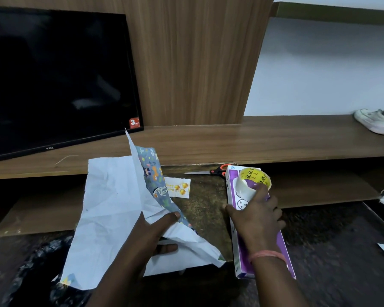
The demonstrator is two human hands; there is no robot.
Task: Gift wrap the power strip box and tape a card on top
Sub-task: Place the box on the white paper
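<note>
**Two hands engaged: paper in the left, tape roll and box under the right**

1. Left hand. My left hand [152,235] is closed on the wrapping paper [111,209]. The thumb presses on top of a crumpled fold and the fingers curl beneath the sheet, so the paper is pinched between them. The sheet lies mostly white side up on the dark floor [333,258]. One edge stands raised, showing the blue printed side with small cartoon figures.

2. Right hand. My right hand [256,216] rests on the power strip box [282,242]. The index finger reaches up against the tape roll [253,181], which sits on the far end of the box. The thumb spreads to the left side of the box. I cannot tell whether the remaining fingers clamp the box or merely lie on it. A pink band circles the wrist.

3. Task item location. The box is purple and white, unwrapped, lying lengthwise on the floor to the right of the paper and apart from it.

4. Nearby items. The card [179,188], white with gold balloons, lies flat between the paper and the box, partly tucked under the raised paper edge. Scissors [211,171] with orange handles lie just beyond the box. A black television [53,80] stands on the wooden shelf [231,140] behind.
</note>
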